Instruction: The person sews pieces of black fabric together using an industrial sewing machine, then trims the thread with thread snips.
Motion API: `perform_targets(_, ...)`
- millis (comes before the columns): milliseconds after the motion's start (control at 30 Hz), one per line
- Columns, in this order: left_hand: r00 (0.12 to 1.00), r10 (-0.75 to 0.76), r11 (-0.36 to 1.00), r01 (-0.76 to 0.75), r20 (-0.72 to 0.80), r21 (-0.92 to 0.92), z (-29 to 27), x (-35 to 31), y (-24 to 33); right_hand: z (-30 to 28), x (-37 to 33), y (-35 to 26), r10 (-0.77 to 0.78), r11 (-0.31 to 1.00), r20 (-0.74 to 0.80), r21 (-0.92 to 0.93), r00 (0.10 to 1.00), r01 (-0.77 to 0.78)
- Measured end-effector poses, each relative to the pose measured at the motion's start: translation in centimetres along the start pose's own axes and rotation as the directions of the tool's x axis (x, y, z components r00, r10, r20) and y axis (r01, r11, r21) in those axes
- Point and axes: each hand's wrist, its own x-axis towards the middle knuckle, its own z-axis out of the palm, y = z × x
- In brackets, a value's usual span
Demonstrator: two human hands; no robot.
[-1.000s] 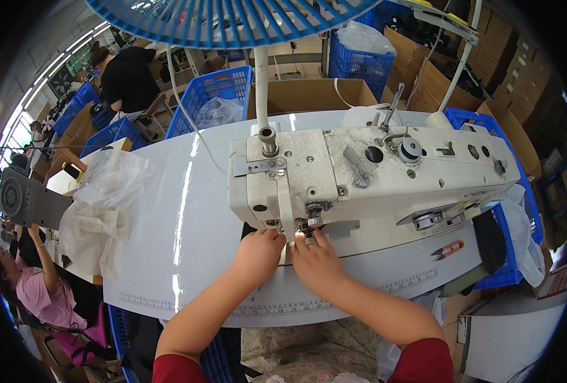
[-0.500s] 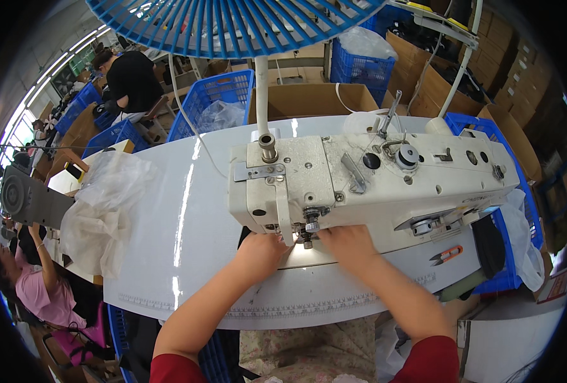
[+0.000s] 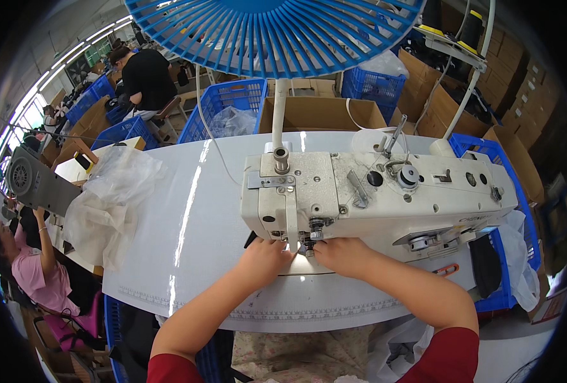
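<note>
Both hands are at the needle area of a white sewing machine (image 3: pixel 385 204). My left hand (image 3: pixel 264 260) is closed just left of the presser foot, its fingertips near the lit needle spot. A small black piece of fabric (image 3: pixel 251 239) shows behind it, mostly hidden by the hand and machine head. My right hand (image 3: pixel 338 254) is closed right beside the presser foot, with fingers bent under the head; what they pinch is hidden. Orange-handled thread snips (image 3: pixel 448 269) lie on the table, partly covered by my right forearm.
The white sewing table (image 3: pixel 213 281) has a ruler strip along its front edge. A blue fan guard (image 3: pixel 271 45) hangs overhead. Clear plastic (image 3: pixel 108 198) lies at the left, and blue crates (image 3: pixel 229 99) stand behind. Two people sit at the left, one in black (image 3: pixel 146 76), one in pink (image 3: pixel 37 277).
My right hand has moved left, closer to the needle and my left hand. My right forearm now partly covers the snips. The whole view has shifted slightly.
</note>
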Motion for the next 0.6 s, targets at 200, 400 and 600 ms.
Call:
perform_targets(200, 1.0, -0.005, 1.0, 0.005, -0.014, 0.025, 0.3, -0.1, 0.0, 0.9, 0.2, -0.2, -0.021, 0.984, -0.029, 0.175, 0.999, 0.026)
perform_targets(400, 0.964, -0.143, 0.98, 0.107, -0.223, -0.17, 1.2, -0.9, -0.3, 1.3, 0.3, -0.9, 0.115, 0.899, 0.161, 0.404, 0.98, -0.172)
perform_targets(600, 0.975, -0.144, 0.979, 0.116, -0.168, -0.166, 0.8, -0.4, 0.1, 2.3, 0.3, -1.7, 0.102, 0.941, 0.115, 0.312, 0.988, -0.134)
